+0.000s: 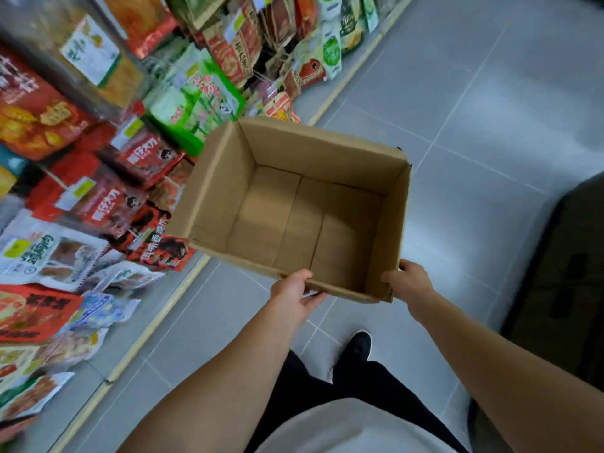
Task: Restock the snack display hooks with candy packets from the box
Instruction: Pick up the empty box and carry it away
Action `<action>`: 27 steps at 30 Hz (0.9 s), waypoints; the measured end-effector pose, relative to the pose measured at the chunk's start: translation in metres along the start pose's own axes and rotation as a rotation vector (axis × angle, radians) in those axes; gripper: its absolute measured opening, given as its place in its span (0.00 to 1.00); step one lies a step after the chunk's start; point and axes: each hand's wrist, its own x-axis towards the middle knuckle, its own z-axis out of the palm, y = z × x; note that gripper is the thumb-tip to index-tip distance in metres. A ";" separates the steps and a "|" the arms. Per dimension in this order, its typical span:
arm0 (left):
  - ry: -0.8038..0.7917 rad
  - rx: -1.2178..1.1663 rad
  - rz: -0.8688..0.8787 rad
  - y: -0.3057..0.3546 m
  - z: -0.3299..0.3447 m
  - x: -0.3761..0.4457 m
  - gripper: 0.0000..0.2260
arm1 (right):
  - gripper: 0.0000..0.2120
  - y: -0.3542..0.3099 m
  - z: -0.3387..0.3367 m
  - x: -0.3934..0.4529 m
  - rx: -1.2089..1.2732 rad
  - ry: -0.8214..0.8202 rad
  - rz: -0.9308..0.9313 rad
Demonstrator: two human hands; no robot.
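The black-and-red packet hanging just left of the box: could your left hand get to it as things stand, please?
Probably not right away: the left hand grips the near edge of the cardboard box, which the right hand also holds. The black-and-red packet hangs close by, with nothing between.

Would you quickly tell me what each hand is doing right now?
Left hand: holding the box by its near rim.
Right hand: holding the box at its near right corner.
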 end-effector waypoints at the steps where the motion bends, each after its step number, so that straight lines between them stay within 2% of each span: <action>1: 0.000 -0.001 0.005 0.002 0.009 -0.001 0.10 | 0.09 -0.002 -0.007 0.004 0.000 0.005 -0.002; 10: -0.082 0.160 -0.025 0.057 0.200 0.026 0.05 | 0.08 -0.058 -0.130 0.098 0.117 0.158 0.056; 20: -0.203 0.483 -0.066 0.158 0.451 0.063 0.06 | 0.08 -0.157 -0.260 0.217 0.369 0.360 0.207; 27: -0.296 0.663 -0.047 0.176 0.624 0.077 0.09 | 0.05 -0.191 -0.363 0.292 0.553 0.460 0.277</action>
